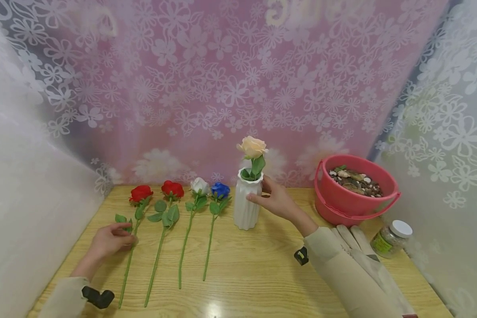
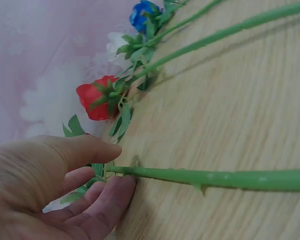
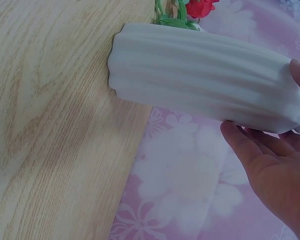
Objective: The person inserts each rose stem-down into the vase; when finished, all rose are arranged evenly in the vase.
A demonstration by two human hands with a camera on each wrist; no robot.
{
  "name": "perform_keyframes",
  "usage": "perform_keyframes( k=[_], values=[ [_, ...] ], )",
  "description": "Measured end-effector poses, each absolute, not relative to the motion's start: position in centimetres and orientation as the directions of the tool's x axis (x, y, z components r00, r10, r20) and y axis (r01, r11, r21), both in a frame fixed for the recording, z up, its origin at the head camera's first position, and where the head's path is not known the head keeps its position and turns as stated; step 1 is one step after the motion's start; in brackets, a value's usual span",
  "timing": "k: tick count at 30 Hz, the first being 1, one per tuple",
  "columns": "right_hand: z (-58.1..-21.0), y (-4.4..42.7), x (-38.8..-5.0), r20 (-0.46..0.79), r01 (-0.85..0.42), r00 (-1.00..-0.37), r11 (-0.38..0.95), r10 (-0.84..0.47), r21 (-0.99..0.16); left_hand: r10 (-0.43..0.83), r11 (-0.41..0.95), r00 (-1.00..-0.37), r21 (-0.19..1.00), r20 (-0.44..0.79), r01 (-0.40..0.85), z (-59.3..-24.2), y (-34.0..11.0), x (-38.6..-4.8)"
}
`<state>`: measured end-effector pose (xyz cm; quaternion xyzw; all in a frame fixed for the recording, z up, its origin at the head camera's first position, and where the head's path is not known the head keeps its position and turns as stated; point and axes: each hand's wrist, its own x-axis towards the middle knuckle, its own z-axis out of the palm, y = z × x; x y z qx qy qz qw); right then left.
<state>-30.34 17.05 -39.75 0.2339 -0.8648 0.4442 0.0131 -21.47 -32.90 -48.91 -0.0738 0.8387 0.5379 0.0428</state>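
Observation:
A white fluted vase stands upright on the table with a peach rose in it. My right hand grips the vase below its rim, thumb on the front and fingers round the side; the right wrist view shows the ribbed wall between thumb and fingers. At the left, my left hand is at the leftmost red rose. In the left wrist view its thumb and fingers lie either side of the green stem, the thumb apart from it and the fingertips beside or touching it.
Another red rose, a white rose and a blue rose lie side by side on the wooden table. Right of the vase are a pink bucket of pebbles and shells, pale gloves and a lidded jar.

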Motion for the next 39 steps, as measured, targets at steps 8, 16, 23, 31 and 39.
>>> perform_keyframes(
  k=[8, 16, 23, 31, 39],
  values=[
    [-39.7, 17.1, -30.3, 0.221, -0.408, -0.892, 0.493, -0.395, -0.768, -0.099, 0.705, -0.994, 0.703, -0.038, -0.096, -49.0, -32.7, -21.9],
    [-39.4, 17.1, -30.2, 0.217, -0.402, -0.894, 0.488, -0.392, -0.775, -0.104, 0.742, -0.994, 0.663, -0.029, -0.097, -49.0, -32.9, -22.3],
    [-39.5, 17.1, -30.3, 0.215, -0.402, -0.894, 0.489, -0.394, -0.774, -0.11, 0.614, -0.985, 0.77, -0.133, -0.172, -48.3, -33.5, -22.3],
    [-39.5, 17.1, -30.3, 0.205, -0.39, -0.898, 0.488, -0.39, -0.78, -0.054, 0.356, -0.973, 0.906, -0.226, -0.23, -47.3, -33.8, -22.2],
    [-39.6, 17.1, -30.2, 0.197, -0.389, -0.898, 0.497, -0.395, -0.776, 0.003, 0.182, -0.981, 0.965, -0.194, -0.19, -46.4, -32.8, -22.2]
  ],
)
